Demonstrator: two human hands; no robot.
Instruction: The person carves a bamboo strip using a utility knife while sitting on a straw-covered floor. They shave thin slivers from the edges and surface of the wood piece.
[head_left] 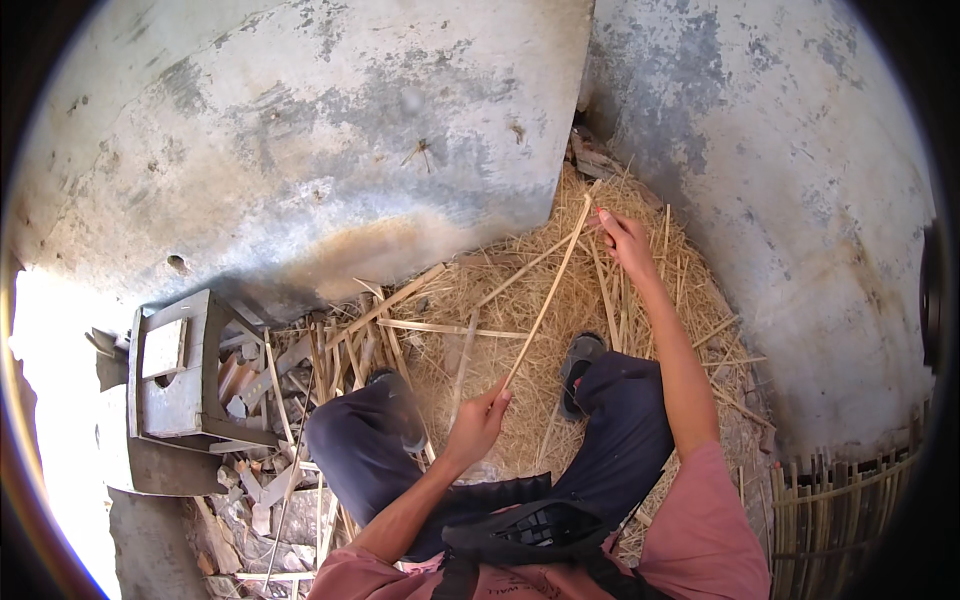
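Note:
A long, thin bamboo strip (548, 300) slants up and away in front of me. My left hand (478, 428) is closed around its near end, between my knees. Close to the strip's far tip is my right hand (627, 243), fingers closed in a pinch. A small reddish thing shows at those fingertips, too small to name. Pale shavings (520, 255) lie thickly under and around the strip. More split strips (455, 328) rest on the shavings to the left of it.
A worn wooden stool-like frame (180, 365) stands at the left, above rubble and wood scraps (262, 490). Stained plaster walls (330, 130) meet at the far corner. A woven slatted basket or fence (840, 510) is at the lower right. My shoe (578, 372) rests on the shavings.

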